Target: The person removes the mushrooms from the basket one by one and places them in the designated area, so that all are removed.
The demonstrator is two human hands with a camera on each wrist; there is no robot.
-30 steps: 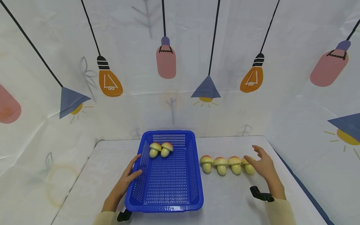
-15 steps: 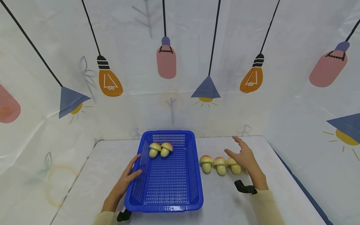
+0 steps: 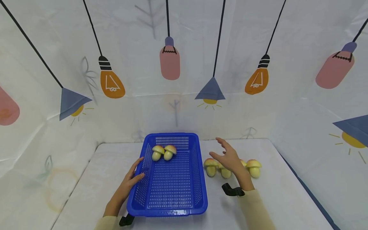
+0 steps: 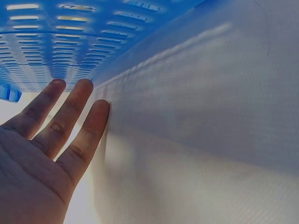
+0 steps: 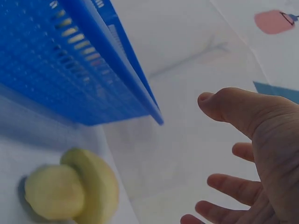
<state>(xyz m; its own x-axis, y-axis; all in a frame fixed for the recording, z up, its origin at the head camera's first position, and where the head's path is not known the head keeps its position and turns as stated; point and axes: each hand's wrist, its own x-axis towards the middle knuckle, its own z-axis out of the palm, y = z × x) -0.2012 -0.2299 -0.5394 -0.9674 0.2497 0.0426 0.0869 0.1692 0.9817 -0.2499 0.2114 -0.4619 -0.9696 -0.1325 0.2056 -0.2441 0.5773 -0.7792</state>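
In the head view a blue plastic basket (image 3: 169, 188) stands on the white table, with two toy mushrooms, one (image 3: 157, 153) beside the other (image 3: 169, 153), near its far end. My left hand (image 3: 126, 185) holds the basket's left rim, thumb and index over it; in the left wrist view the other fingers (image 4: 70, 112) extend along the outer wall. Right of the basket lies a row of several more yellow mushrooms, from the leftmost (image 3: 211, 168) to the rightmost (image 3: 254, 168). My right hand (image 3: 230, 159) hovers over this row, fingers spread, holding nothing, and partly hides the middle mushrooms.
A white cloth backdrop (image 3: 178, 115) printed with hanging lamps rises behind the table (image 3: 276, 191) and along both sides. Dark wrist straps show on my left wrist (image 3: 126, 220) and my right wrist (image 3: 232, 190).
My right hand has swept left along the row, from the rightmost mushroom toward the basket. The basket, the mushrooms and my left hand have stayed in place.
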